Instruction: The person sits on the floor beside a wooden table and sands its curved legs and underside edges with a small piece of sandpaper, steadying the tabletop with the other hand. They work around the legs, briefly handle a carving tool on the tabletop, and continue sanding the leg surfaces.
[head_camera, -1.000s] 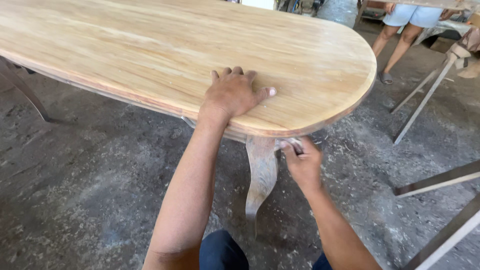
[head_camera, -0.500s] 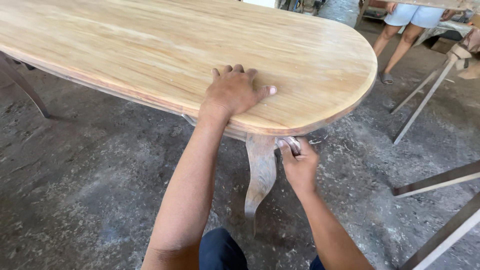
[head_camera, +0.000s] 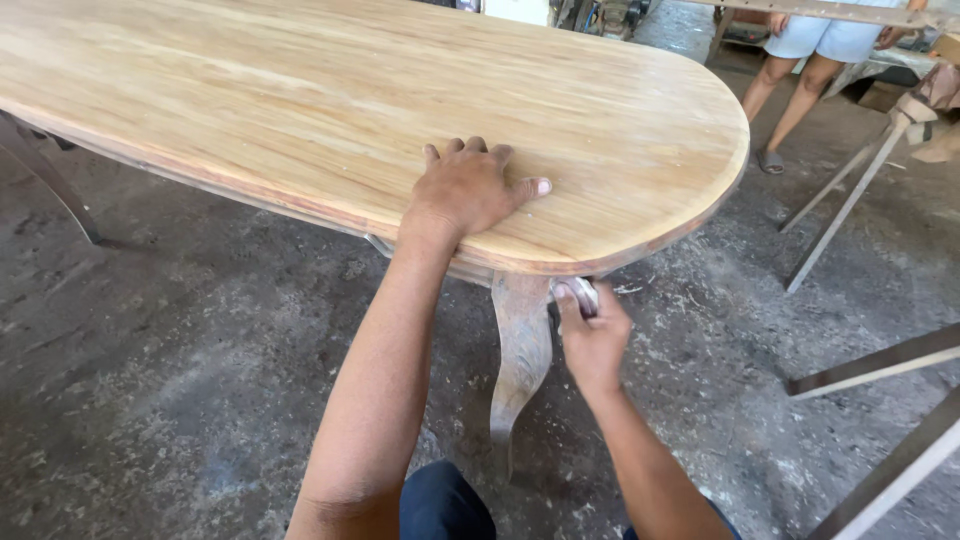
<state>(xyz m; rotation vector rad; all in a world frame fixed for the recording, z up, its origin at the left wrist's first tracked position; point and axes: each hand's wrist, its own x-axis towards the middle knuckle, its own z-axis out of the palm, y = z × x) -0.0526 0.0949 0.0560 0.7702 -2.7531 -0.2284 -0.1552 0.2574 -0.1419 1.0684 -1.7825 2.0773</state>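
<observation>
A long oval wooden table top (head_camera: 300, 90) of pale bare wood fills the upper left. My left hand (head_camera: 470, 188) lies flat on it near the rounded end, fingers together, thumb out to the right. Under the rim stands a curved, carved table leg (head_camera: 520, 350). My right hand (head_camera: 592, 330) is just right of the leg's top, below the rim, closed on a small pale piece (head_camera: 583, 295) that looks like folded sandpaper. What the piece touches is hidden by the rim.
The floor (head_camera: 180, 380) is rough grey concrete with dust and shavings. Another person's bare legs (head_camera: 790, 90) stand at the back right. Slanted metal or wooden frame legs (head_camera: 850, 200) and bars (head_camera: 880, 360) stand at the right. A dark table leg (head_camera: 45, 180) is at far left.
My right hand has moved slightly left and up, closer to the top of the carved leg under the rim. My left hand stays flat on the table top.
</observation>
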